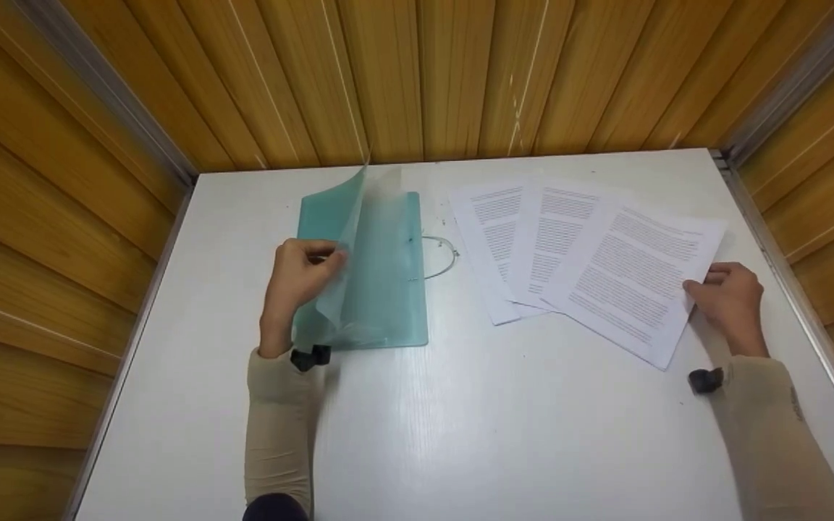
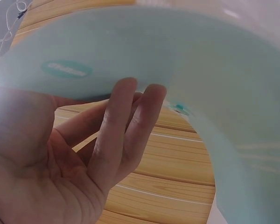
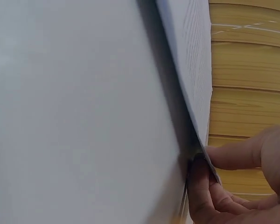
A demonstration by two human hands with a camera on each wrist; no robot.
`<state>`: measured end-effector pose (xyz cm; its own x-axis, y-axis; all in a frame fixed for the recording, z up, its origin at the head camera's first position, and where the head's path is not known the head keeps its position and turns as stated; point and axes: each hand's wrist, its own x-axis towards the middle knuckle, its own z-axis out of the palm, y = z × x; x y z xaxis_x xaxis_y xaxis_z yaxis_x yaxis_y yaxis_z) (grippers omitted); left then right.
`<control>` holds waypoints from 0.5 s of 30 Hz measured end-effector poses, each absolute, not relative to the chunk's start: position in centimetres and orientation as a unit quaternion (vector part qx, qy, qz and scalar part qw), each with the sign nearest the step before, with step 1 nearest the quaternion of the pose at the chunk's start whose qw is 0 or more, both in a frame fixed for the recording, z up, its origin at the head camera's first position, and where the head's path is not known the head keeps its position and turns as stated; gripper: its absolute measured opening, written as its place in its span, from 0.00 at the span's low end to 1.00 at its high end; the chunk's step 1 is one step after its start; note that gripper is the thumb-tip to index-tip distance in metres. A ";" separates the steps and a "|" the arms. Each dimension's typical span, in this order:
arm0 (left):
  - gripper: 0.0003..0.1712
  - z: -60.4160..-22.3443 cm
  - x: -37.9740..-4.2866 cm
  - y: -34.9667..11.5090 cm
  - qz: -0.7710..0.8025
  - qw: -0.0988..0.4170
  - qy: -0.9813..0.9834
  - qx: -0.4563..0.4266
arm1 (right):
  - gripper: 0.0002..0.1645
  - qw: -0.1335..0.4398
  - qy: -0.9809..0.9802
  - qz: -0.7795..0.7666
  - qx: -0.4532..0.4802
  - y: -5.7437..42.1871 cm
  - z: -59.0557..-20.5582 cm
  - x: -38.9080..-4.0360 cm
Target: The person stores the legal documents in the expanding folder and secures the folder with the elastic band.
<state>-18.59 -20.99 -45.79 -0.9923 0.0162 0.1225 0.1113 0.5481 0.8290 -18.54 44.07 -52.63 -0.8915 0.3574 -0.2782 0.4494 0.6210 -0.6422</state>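
Note:
A teal plastic folder (image 1: 395, 304) lies on the white table, its translucent front cover (image 2: 107, 42) lifted and bent upward. My left hand (image 1: 303, 271) pinches that cover near its free edge; in the left wrist view the cover hides the thumb's tip. To the right, several printed sheets are fanned out in overlapping piles. My right hand (image 1: 732, 300) pinches the right edge of the rightmost printed sheets (image 1: 634, 278), thumb on top and fingers beneath. The right wrist view shows this paper edge (image 3: 189, 98) raised off the table.
A thin looped cord (image 1: 453, 257) sticks out from the folder's right side. The middle printed sheets (image 1: 562, 224) and the left printed sheets (image 1: 493, 217) lie between folder and right hand. Wood-patterned walls (image 1: 453, 79) rise behind and at both sides of the table (image 1: 496, 427).

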 end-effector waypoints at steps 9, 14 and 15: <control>0.15 -45.8 -18.6 -21.1 -0.474 0.052 -0.878 -0.040 | 0.39 0.051 0.877 -0.419 0.232 44.1 -52.7 -18.4; 0.16 -45.8 -18.6 -20.9 -0.466 0.053 -0.882 -0.041 | 0.35 0.053 0.849 -0.468 0.238 44.6 -52.5 -18.4; 0.16 -45.8 -18.6 -20.9 -0.466 0.054 -0.882 -0.040 | 0.33 0.055 0.840 -0.484 0.240 44.7 -52.5 -18.4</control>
<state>-18.62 -20.91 -45.75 -0.9911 0.0206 0.1319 0.1205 0.5628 0.8178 -18.36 44.69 -52.48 -0.8790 0.3498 -0.3240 0.4558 0.4173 -0.7862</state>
